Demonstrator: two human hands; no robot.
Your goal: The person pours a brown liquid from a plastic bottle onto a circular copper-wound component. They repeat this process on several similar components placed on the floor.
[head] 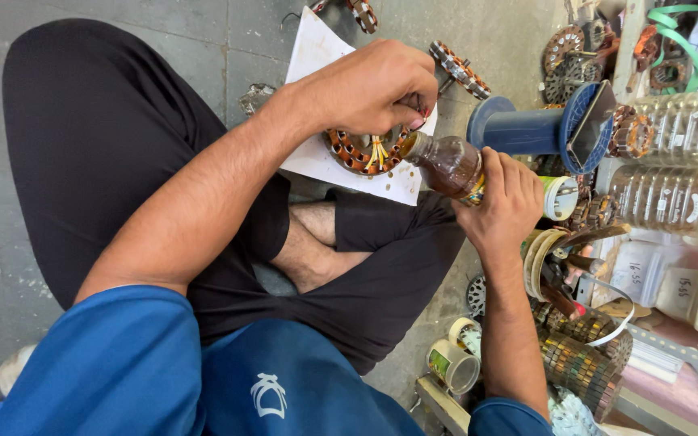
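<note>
The person is wearing a blue short-sleeved shirt [203, 371] bearing a small white emblem [269, 395] on the chest, and black shorts [107, 137]. Both forearms are showing bare; wrists are carrying nothing.
</note>
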